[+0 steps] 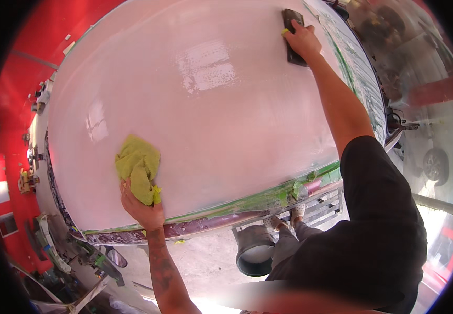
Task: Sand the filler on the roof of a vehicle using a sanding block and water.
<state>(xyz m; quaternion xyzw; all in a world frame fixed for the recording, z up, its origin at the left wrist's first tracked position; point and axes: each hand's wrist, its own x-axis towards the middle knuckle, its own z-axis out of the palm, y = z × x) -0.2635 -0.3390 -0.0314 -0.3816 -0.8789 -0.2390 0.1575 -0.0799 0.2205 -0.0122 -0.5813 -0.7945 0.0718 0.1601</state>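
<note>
A broad pale pinkish-white car roof (195,136) spreads below me, its wet surface shining with reflected light. At its near left part my left hand (142,210) grips the lower end of a crumpled yellow-green cloth (135,157) that lies on the roof. My right arm reaches to the far right, where my right hand (306,43) is closed over a long black sanding block (295,56) resting flat on the surface. Part of that block is hidden under the palm and fingers. A bit of yellow tape (285,32) shows at the right hand's thumb or finger.
Green masking tape (226,206) lines the roof's near edge above a dark red strip. My feet stand on a slatted metal platform (331,201), with a dark bucket (254,266) beside it. A side mirror (116,257) sticks out below. Red walls (14,104) rise at left.
</note>
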